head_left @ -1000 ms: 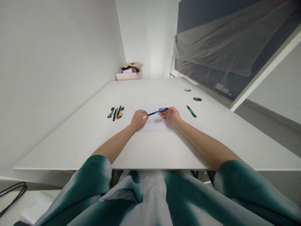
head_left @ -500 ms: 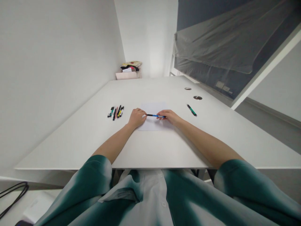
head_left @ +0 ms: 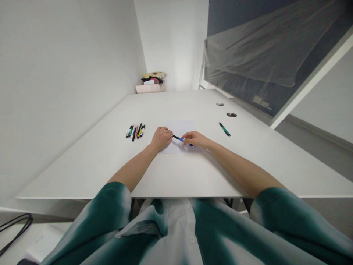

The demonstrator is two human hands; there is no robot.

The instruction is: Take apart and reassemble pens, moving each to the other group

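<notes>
A blue pen with black ends (head_left: pixel 180 139) slants between my two hands above a white sheet of paper (head_left: pixel 180 126). My right hand (head_left: pixel 196 139) pinches the pen around its blue middle, and its lower black end sticks out below the fingers. My left hand (head_left: pixel 161 138) is closed at the paper's left edge, its fingertips at the pen's upper black end. The very end of the pen is hidden at those fingertips.
Several pens and markers (head_left: pixel 135 132) lie in a row left of my left hand. A green pen (head_left: pixel 224 129) lies to the right. Beyond it are two round table inserts (head_left: pixel 231 115). A pink box (head_left: pixel 148 88) with items stands at the far end.
The pen has gone from nearly level to slanting, its right end now lower and nearer me. My right hand's grip has shifted along it. My left hand has barely moved.
</notes>
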